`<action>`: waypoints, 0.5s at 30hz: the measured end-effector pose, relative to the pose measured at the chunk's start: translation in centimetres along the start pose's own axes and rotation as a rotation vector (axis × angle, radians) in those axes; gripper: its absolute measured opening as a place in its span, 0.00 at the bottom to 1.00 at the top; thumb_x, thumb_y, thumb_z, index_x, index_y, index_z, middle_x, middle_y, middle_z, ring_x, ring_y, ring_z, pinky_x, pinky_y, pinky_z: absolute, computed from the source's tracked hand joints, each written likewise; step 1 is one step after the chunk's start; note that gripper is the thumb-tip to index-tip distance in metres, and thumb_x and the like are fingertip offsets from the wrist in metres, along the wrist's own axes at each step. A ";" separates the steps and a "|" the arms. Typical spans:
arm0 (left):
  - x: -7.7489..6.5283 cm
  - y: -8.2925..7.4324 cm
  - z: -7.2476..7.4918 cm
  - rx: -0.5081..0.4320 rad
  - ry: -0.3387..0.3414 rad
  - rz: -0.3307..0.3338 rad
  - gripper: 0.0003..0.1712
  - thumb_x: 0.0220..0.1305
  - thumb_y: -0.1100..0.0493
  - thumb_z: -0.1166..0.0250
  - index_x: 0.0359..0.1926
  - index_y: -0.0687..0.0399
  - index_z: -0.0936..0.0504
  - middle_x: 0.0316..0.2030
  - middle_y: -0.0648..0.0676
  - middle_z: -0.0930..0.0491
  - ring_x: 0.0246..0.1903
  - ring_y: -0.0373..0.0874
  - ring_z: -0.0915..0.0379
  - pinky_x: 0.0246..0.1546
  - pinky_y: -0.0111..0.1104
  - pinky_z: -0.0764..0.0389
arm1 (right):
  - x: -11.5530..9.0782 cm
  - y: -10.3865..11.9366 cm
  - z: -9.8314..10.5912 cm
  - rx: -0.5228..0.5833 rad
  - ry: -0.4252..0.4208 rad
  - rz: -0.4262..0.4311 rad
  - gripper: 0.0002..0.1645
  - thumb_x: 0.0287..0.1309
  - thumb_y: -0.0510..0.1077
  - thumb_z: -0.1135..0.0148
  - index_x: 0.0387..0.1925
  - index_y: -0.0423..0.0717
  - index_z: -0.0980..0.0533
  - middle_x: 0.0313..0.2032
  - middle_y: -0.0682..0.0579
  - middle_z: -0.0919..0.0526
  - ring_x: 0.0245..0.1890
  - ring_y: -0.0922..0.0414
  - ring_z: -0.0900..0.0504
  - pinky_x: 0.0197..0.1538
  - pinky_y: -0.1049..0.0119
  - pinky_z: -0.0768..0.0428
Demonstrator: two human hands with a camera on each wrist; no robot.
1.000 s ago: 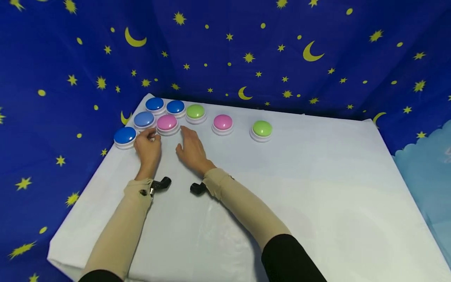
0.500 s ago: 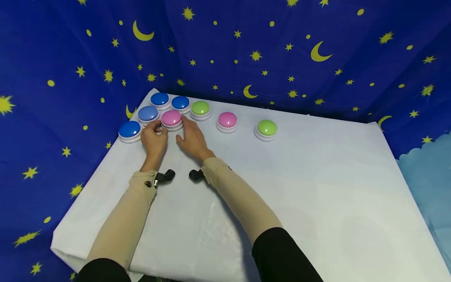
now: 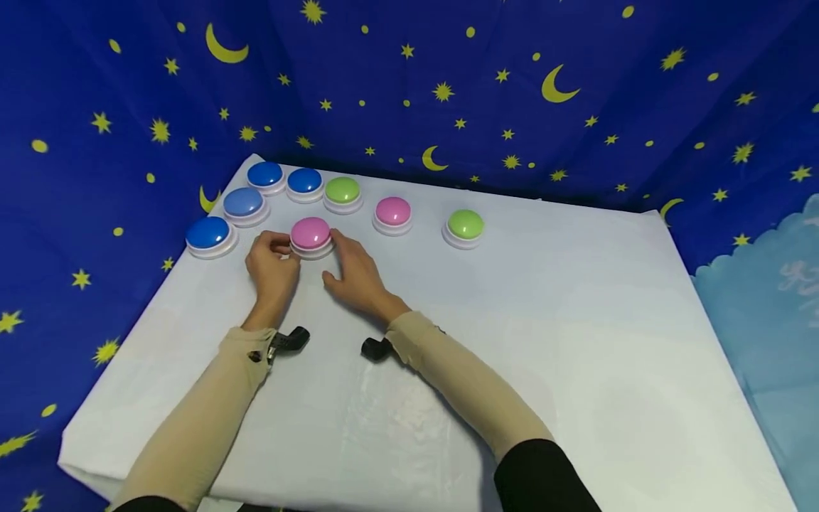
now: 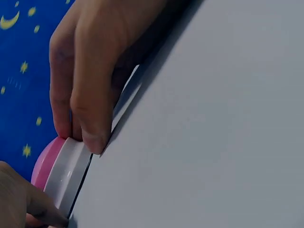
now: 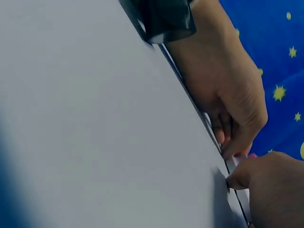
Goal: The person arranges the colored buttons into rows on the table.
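Note:
In the head view a pink dome button [image 3: 311, 233] on a white round base stands apart from the others, between my two hands. My left hand [image 3: 271, 272] grips its left side with curled fingers and the thumb low at the base. From the other side my right hand [image 3: 360, 277] holds it, index fingertip at the right rim. In the left wrist view the pink button [image 4: 65, 166] shows its white base edge, with my right hand [image 4: 95, 80] at the top and part of my left hand [image 4: 14, 199] at lower left. The right wrist view mostly hides the button behind the fingers.
Two dark blue buttons [image 3: 265, 174] and a green button [image 3: 342, 190] line the back left. A light blue button [image 3: 243, 203] and another dark blue button [image 3: 208, 233] run down the left edge. Another pink button [image 3: 393, 211] and a green button [image 3: 466, 225] stand right on the white table [image 3: 576, 341].
Both hands have closed in on the pink button and drawn it toward the person, out of the cluster. The other buttons keep their places; the head view has shifted slightly.

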State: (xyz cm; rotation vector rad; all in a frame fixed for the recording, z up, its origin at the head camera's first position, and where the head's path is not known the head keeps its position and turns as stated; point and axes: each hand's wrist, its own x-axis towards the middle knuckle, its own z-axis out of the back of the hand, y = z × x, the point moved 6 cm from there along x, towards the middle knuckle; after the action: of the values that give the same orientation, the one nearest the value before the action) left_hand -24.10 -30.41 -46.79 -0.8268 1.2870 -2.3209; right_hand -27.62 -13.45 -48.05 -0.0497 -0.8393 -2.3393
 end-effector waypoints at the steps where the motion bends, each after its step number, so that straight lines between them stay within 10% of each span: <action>1: -0.5 -0.3 0.0 -0.002 0.014 -0.017 0.14 0.56 0.73 0.33 0.45 0.69 0.15 0.37 0.67 0.17 0.38 0.56 0.23 0.41 0.23 0.35 | -0.8 0.0 0.3 0.011 0.001 0.000 0.51 0.64 0.48 0.34 0.82 0.40 0.46 0.78 0.43 0.34 0.78 0.49 0.35 0.80 0.62 0.39; 15: -8.9 -5.5 -4.6 -0.093 0.355 -0.170 0.24 0.52 0.75 0.32 0.53 0.69 0.17 0.45 0.65 0.19 0.44 0.57 0.21 0.51 0.42 0.21 | -12.3 -2.8 6.8 0.082 -0.154 -0.001 0.52 0.58 0.42 0.29 0.79 0.33 0.43 0.74 0.34 0.31 0.74 0.40 0.32 0.77 0.47 0.33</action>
State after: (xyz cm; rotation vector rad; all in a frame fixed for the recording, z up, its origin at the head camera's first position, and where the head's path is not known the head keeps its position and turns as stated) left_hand -20.41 -19.52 -46.81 -0.5879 1.5302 -2.6494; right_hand -20.71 -0.96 -47.11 -0.1969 -1.0102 -2.3219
